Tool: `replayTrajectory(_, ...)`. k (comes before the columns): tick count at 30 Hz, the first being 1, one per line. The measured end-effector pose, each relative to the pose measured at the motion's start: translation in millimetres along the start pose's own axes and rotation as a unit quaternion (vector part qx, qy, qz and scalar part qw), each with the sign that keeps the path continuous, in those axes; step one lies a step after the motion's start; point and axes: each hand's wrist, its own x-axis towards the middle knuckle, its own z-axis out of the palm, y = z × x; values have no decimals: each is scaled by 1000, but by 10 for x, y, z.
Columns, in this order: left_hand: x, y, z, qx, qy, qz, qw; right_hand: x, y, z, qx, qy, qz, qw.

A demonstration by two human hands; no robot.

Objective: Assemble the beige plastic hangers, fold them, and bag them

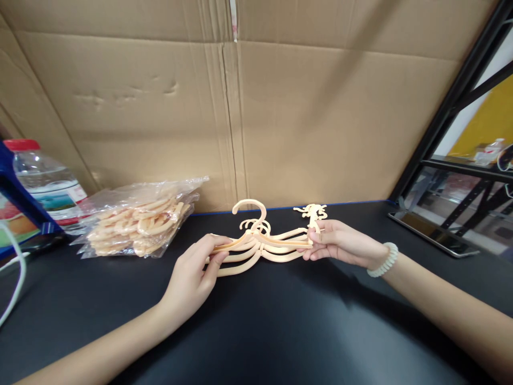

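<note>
**A:** You hold the stack of peach plastic hangers (260, 248) between your two hands, low over the middle of the black table (280, 331). The hooks point away from you, toward the cardboard wall (304, 117).

**B:** Your left hand (192, 278) pinches the left ends, thumb on top and fingers underneath. Your right hand (340, 245) is closed on the right ends. A white coil bracelet (383, 260) sits on that wrist.

**A:** Just behind your right fingers is another peach piece (312, 212), close to the wall. I cannot tell whether it touches the stack.

**B:** To your left a clear bag (136, 222) stuffed with the same kind of hangers lies on the table, against the wall and well apart from your left hand.

**A:** Past the bag stands a water bottle (44, 182) with a red cap, and a white cable (16, 289) curves along the table's left edge.

**B:** On your right a dark tablet (433, 232) lies flat at the far corner, beside the black metal rack (460, 96).
</note>
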Motion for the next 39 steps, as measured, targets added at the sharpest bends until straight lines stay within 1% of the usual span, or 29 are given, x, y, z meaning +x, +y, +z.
replayTrajectory(5, -2, -10, 5, -3, -3, 4, 1000, 0, -6, 20, -14, 16, -3, 1000)
replayTrajectory(12, 0, -15, 8, -14, -7, 0, 1000, -5, 19, 60, -37, 37, -42, 998)
replayTrajectory(15, 6, 10, -5, -17, -14, -7, 1000, -6, 30, 63, -44, 54, -57, 996)
replayTrajectory(21, 4, 21, -7, -33, -27, -34, 999, 43, 76, 28, -24, 57, -67, 996)
replayTrajectory(23, -8, 2, 2, -31, -35, -56, 997, 66, 89, 27, -26, 62, -91, 994)
replayTrajectory(27, -34, -45, 14, -11, -34, -103, 994, 78, 83, 45, -109, 82, -175, 975)
replayTrajectory(29, -41, -58, 8, -9, -33, -122, 992, 66, 68, 42, -127, 82, -196, 969)
replayTrajectory(32, -47, -64, -19, -12, -38, -137, 990, 52, 38, -11, -52, 85, -194, 976)
replayTrajectory(35, -52, -62, -54, 6, -53, -136, 989, 59, 4, -130, 28, 105, -190, 976)
replayTrajectory(37, -58, -57, -71, 29, -54, -112, 992, 72, -21, -225, 41, 119, -181, 975)
replayTrajectory(39, -65, -46, -79, 55, -44, -61, 996, 82, -47, -311, 37, 121, -161, 979)
